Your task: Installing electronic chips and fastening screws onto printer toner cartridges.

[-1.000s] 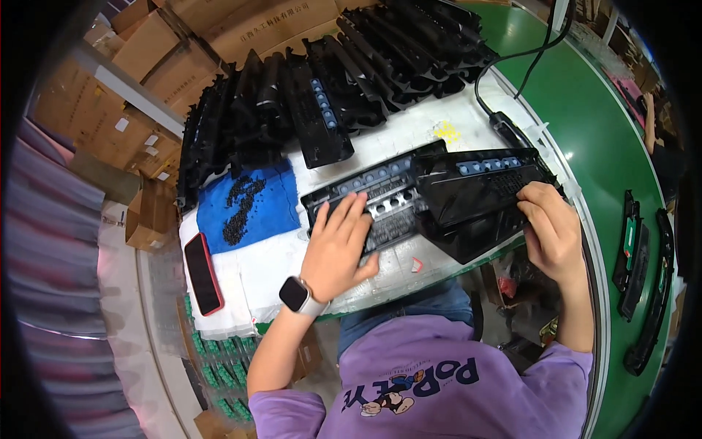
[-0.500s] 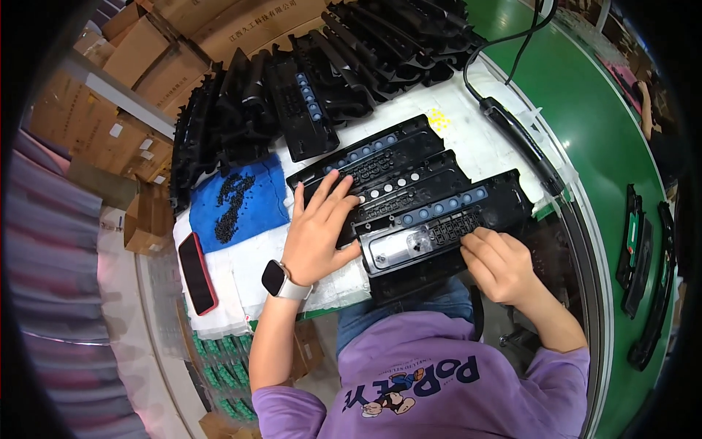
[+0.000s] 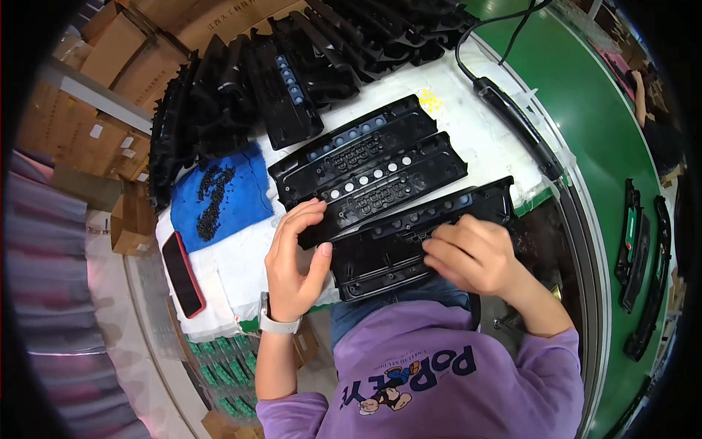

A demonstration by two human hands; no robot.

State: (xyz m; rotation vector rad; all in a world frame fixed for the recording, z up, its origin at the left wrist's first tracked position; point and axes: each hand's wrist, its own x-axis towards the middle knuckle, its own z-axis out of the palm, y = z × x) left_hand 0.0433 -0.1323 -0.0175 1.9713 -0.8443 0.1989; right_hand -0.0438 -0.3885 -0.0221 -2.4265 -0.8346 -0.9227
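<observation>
My left hand (image 3: 296, 256) is open beside the left end of the nearest long black plastic panel (image 3: 380, 256), thumb and fingers apart with nothing between them. The nearest panel lies tilted at the table's front edge, with a row of round caps along it. Over its right half, my right hand (image 3: 474, 256) has its fingers curled together, tips down at the panel's middle; what they pinch, if anything, is hidden. Just beyond lies a middle panel (image 3: 431, 164) with several white round caps. Behind it is another panel (image 3: 406, 113) with blue caps.
A blue cloth (image 3: 252, 186) holds small black pieces (image 3: 210, 219). Beside it lies a red-edged phone (image 3: 183, 274). Black panels (image 3: 322, 44) are piled along the back. A curved black tool with a cable (image 3: 515, 128) lies at right, near small yellow bits (image 3: 430, 101).
My left hand has come off the panels, toward me and to the left. The nearest panel has tilted, and its caps look darker. My right hand has shifted slightly left. The view has moved too.
</observation>
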